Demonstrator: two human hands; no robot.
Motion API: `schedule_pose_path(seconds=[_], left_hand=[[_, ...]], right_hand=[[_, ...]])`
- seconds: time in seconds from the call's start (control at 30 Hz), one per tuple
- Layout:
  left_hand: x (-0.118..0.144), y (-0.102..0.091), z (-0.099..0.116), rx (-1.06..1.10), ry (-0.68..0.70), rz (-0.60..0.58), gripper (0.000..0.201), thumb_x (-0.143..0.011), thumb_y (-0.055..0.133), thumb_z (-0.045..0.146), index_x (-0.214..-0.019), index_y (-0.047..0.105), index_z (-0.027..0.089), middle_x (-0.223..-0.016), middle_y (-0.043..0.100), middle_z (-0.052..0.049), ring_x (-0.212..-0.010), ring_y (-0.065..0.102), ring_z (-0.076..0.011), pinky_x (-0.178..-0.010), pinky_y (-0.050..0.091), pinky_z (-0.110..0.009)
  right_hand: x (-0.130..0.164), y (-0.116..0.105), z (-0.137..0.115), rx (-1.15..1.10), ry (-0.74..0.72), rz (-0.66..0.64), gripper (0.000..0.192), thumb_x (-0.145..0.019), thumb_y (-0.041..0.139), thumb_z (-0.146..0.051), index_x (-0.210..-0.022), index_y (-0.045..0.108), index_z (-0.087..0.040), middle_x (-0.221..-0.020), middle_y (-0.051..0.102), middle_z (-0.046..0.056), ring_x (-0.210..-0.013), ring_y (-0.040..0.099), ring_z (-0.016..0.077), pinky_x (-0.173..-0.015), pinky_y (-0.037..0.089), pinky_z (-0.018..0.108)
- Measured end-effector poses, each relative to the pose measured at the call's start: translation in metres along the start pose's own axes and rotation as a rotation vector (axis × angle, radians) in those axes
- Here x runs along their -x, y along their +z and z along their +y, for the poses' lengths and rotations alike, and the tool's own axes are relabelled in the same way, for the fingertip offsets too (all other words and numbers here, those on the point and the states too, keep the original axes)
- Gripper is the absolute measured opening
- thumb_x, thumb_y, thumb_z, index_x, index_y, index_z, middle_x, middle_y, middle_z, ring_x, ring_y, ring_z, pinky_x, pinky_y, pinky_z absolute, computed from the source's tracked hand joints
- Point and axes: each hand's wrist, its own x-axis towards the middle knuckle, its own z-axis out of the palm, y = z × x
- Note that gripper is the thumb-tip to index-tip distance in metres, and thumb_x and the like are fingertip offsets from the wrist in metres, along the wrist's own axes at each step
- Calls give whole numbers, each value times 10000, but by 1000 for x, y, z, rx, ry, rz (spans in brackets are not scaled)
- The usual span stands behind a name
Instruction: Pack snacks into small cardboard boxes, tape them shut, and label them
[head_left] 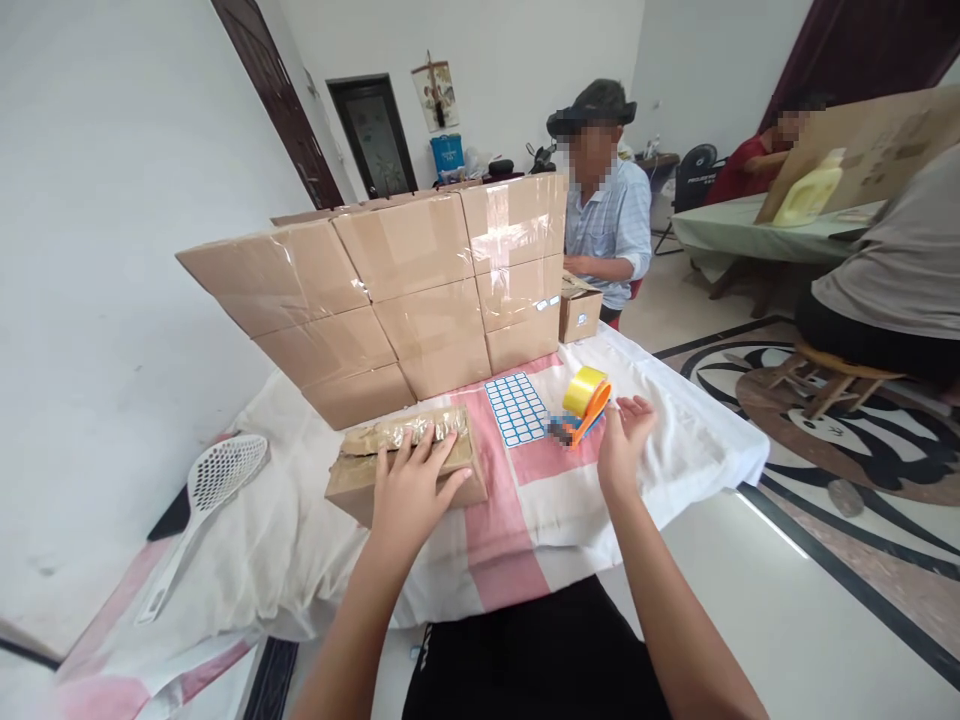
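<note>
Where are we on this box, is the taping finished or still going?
Looks done: a wall of sealed boxes is stacked behind, and tape already runs along the top of the small carton. In hand: the left hand lies flat on that carton; the right hand is open, empty, beside the tape dispenser. Probably left: no label shows on the carton, and the label sheet lies untouched.

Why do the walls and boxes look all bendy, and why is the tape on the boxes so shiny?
Head view: the wide lens curves the wall and door and tilts the stacked boxes; room light glares white off the clear tape on them. Faces in the back are blurred. The left hand on the small box and the open right hand look sharp.
</note>
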Motion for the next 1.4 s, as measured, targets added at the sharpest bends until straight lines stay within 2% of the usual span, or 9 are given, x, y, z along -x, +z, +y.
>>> schedule_pose_path(seconds=[0.1,0.2,0.37,0.47,0.57,0.7,0.8,1.03,1.4], left_hand=[[-11,-2,4,-21,-12,57,565,-945,562,559,-1423,626,265,-1526,539,-140,-1446,416,-471,-1177,226,-710],[-15,-3,16,72,42,203,455,-961,556,471,-1339,682,252,-1568,497,-115,-1506,322,-458,-1201,162,-717],[3,27,71,553,304,209,270,-968,513,270,-1068,765,268,-1079,774,-95,-1081,705,-286,-1062,470,-493],[0,65,110,849,156,123,368,-956,577,320,-1308,665,252,-1280,701,-130,-1208,641,-282,-1083,465,-465],[-21,98,132,1128,-112,11,316,-951,583,349,-1197,704,192,-1375,625,-167,-1340,537,-302,-1156,393,-502],[-40,116,133,1279,-153,-116,276,-951,550,316,-789,730,182,-1172,688,-138,-1143,641,-253,-1004,512,-405],[-37,107,133,1302,-194,-113,229,-925,599,322,-802,742,192,-1174,675,-124,-1139,627,-245,-960,517,-368],[-27,66,131,1349,-231,-448,216,-919,572,354,-840,686,188,-724,675,-14,-533,559,-118,-552,438,-256],[2,72,119,1356,-411,-460,100,-843,607,276,-864,561,190,-891,773,-76,-432,506,-81,-458,390,-237]], right_hand=[[-35,-3,28,-35,185,-255,631,-807,609,-556,-1294,389,-222,-1241,620,121,-1113,656,253,-933,550,443],[-50,5,42,-11,192,-407,627,-744,683,-571,-1207,477,-202,-1055,714,83,-936,704,254,-827,582,433],[-40,6,33,48,143,-546,506,-721,773,-579,-957,623,-158,-906,742,95,-859,696,270,-826,572,449],[-21,1,19,-3,114,-648,526,-829,692,-596,-1116,624,-159,-1026,752,106,-913,712,258,-861,578,435],[0,-2,8,-64,54,-734,473,-905,625,-598,-1152,624,-194,-1013,745,86,-865,703,234,-823,585,406],[13,0,7,53,-52,-615,568,-1003,352,-679,-760,594,-226,-655,609,38,-584,555,193,-544,488,333],[11,2,12,138,-91,-516,615,-999,319,-708,-605,443,-253,-548,468,1,-499,414,162,-472,351,315],[8,-6,19,258,-131,-280,559,-1040,336,-606,-621,413,-245,-518,407,-35,-456,366,132,-458,252,297],[11,-2,7,41,102,-188,602,-1016,312,-652,-889,661,-179,-704,642,56,-646,643,220,-534,507,320]])
